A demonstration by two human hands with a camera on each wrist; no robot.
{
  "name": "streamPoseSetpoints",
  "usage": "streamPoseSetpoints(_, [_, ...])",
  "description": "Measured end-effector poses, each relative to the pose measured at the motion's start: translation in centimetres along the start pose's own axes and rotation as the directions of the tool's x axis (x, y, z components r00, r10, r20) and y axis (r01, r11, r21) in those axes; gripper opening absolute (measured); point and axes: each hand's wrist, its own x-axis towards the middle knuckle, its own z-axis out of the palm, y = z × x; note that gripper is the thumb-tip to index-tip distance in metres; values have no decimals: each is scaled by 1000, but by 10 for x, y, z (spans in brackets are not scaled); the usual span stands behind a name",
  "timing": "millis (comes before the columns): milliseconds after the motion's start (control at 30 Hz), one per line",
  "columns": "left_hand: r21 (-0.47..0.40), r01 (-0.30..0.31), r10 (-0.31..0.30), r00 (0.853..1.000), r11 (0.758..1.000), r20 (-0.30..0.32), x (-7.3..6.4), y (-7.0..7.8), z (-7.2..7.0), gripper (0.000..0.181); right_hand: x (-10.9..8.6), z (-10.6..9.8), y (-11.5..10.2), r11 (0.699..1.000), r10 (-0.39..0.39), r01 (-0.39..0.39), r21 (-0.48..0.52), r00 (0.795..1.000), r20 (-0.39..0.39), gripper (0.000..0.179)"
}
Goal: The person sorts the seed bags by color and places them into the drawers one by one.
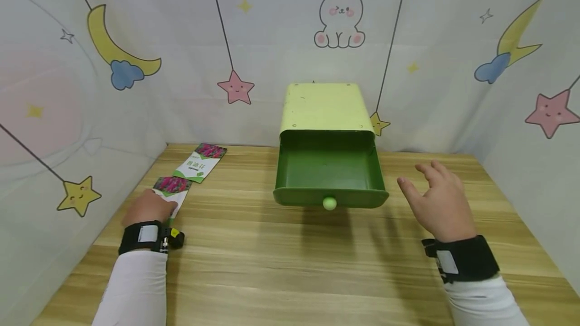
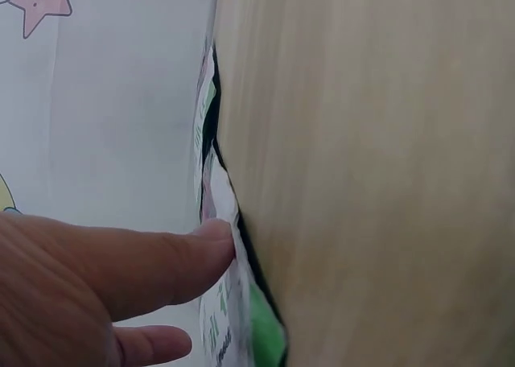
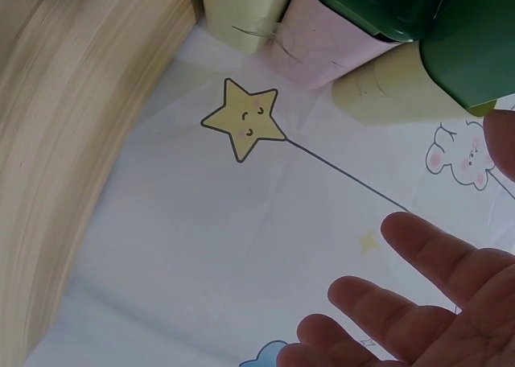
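On the left of the table, my left hand (image 1: pixel 148 209) is over the nearer seed packet (image 1: pixel 176 197), its thumb (image 2: pixel 211 242) on the packet's bent edge. This packet looks pinched between thumb and fingers; most fingertips are hidden. A second seed packet (image 1: pixel 201 162), white and green with pink flowers, lies just beyond. In the middle is a pale yellow-green box with a dark green drawer (image 1: pixel 331 197) pulled out, a round knob (image 1: pixel 329 203) on its front. My right hand (image 1: pixel 439 200) hovers right of the drawer, fingers spread and apart from everything.
A wood-grain table (image 1: pixel 235 275) carries everything. White cloth walls (image 1: pixel 190 24) with printed stars, moons and a rabbit close in the back and both sides. In the right wrist view, a pink side panel (image 3: pixel 322 41) shows between pale yellow ones.
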Motion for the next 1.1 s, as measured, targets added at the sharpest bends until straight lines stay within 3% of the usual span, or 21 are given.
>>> streamPoseSetpoints(333, [-9, 45, -45, 999, 999, -5, -6, 1, -5, 83, -1, -2, -1, 1000, 2, -2, 3, 1000, -6, 70])
streamPoseSetpoints(467, [-27, 42, -43, 999, 999, -26, -8, 0, -4, 77, -1, -2, -1, 1000, 7, -7, 4, 1000, -7, 71])
streamPoseSetpoints(633, [-98, -15, 9, 998, 995, -70, -9, 0, -4, 58, -1, -3, 0, 1000, 4, -3, 9, 1000, -29, 70])
streamPoseSetpoints(767, [-190, -24, 11, 997, 982, -71, -6, -2, -5, 50, 0, -3, 0, 1000, -10, 10, 11, 997, -72, 66])
streamPoseSetpoints(900, [-270, -12, -6, 998, 963, -65, -7, 1, -9, 56, 0, -4, -2, 1000, -19, 21, 20, 993, -118, 60])
streamPoseSetpoints(1100, [-322, -25, 0, 997, 947, -77, -19, 9, -20, 58, 0, -6, -5, 999, -18, 24, 40, 989, -149, 58])
